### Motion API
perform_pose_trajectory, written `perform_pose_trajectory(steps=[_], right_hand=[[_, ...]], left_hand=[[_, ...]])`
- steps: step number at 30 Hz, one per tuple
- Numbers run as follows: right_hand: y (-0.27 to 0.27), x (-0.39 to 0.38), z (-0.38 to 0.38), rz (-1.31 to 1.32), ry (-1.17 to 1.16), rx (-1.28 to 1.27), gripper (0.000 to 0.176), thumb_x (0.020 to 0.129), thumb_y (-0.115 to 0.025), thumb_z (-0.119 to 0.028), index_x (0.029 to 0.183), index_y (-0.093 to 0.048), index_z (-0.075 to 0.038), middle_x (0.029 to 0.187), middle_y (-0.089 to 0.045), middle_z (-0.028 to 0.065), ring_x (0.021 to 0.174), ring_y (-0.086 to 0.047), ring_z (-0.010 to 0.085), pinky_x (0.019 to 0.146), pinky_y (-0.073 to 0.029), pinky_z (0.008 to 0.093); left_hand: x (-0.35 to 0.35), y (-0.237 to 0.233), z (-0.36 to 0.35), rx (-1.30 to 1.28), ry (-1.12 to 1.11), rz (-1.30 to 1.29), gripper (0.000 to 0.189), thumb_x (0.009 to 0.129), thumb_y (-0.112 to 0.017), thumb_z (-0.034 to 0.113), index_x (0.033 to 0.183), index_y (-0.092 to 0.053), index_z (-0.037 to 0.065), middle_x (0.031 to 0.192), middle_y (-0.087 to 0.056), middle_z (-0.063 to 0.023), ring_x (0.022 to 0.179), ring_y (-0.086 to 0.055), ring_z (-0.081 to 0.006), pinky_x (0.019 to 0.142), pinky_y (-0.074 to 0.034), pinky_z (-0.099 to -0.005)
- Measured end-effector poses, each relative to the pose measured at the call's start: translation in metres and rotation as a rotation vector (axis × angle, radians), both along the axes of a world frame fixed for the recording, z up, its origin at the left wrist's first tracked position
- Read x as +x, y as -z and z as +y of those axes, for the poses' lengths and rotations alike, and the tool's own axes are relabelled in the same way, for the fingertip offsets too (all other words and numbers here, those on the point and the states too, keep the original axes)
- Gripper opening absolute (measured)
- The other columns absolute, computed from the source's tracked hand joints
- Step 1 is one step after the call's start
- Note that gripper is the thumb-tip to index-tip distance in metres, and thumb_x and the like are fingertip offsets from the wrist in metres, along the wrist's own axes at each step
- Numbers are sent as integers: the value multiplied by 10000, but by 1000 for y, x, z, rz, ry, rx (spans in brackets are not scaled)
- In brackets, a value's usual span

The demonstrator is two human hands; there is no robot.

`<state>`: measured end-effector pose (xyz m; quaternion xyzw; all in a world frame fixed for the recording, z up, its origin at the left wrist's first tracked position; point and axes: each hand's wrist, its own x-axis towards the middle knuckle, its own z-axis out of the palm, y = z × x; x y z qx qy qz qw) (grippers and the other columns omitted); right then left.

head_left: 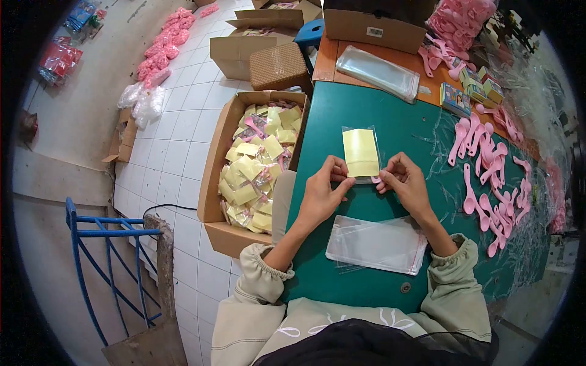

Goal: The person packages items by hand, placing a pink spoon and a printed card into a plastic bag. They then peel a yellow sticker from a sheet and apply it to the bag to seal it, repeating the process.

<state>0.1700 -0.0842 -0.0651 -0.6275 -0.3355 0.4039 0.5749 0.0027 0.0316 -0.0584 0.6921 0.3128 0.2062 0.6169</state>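
Observation:
Over the green tabletop, my left hand [328, 190] pinches the lower left corner of a small clear plastic bag with a yellow card [361, 152] in it. My right hand [405, 185] closes its fingers at the bag's lower right corner. A bit of pink plastic [376, 179] shows by the right fingertips; most of it is hidden. Nearer my body lies a stack of flat clear plastic bags [378, 247]. Pink spoons [482, 155] are scattered to the right of my right hand.
Left of the table stands a cardboard box [218, 229] full of packed bags with yellow cards. Another pile of clear bags [378, 72], small card boxes [456, 99] and an open carton [373, 33] sit at the far end. A blue metal frame [110, 232] stands at left.

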Motion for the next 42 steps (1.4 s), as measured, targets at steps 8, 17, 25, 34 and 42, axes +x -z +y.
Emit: perform_pose_trajectory(steps=[8, 17, 25, 34, 42], right_hand=[[-8, -3, 0, -37, -43, -50, 273, 869, -555, -35, 1138, -522, -1, 800, -612, 86, 662, -615, 120, 561, -511, 232], [-40, 115, -44, -1120, 309, -263, 116, 787, -595, -91, 824, -548, 8, 789, -587, 168, 733, -579, 329, 665, -447, 396], [-15, 146, -58, -1211, 389, -729, 339, 733, -651, -334, 742, -570, -4, 730, -602, 190, 738, -599, 359, 620, -437, 450], [-13, 146, -59, -1218, 403, -734, 335, 697, -611, -321, 720, -582, 12, 732, -604, 216, 726, -600, 383, 625, -443, 466], [-31, 178, -81, -1199, 440, -440, 260, 774, -572, -217, 889, -539, 15, 799, -592, 212, 770, -590, 361, 650, -440, 406]], left_hand=[[-4, 4, 1, 67, 48, -2, 372, 822, -628, 92, 1177, -523, 58, 1054, -584, -53, 824, -583, -113, 531, -530, -242], [-75, -17, 36, -96, -214, -122, 494, 849, -586, 67, 1324, -448, 78, 996, -604, -30, 782, -517, -30, 558, -399, -161], [-84, -39, 42, 829, -276, 346, 439, 824, -617, 154, 1223, -494, 19, 1251, -460, -214, 1128, -480, -362, 949, -395, -415], [17, -43, -71, 841, 518, 216, 341, 763, -675, 193, 1022, -540, 16, 962, -528, -142, 899, -559, -294, 754, -464, -394], [26, -9, -65, 528, 560, -32, 266, 765, -662, 117, 983, -534, 34, 840, -574, -121, 771, -592, -286, 674, -472, -376]])
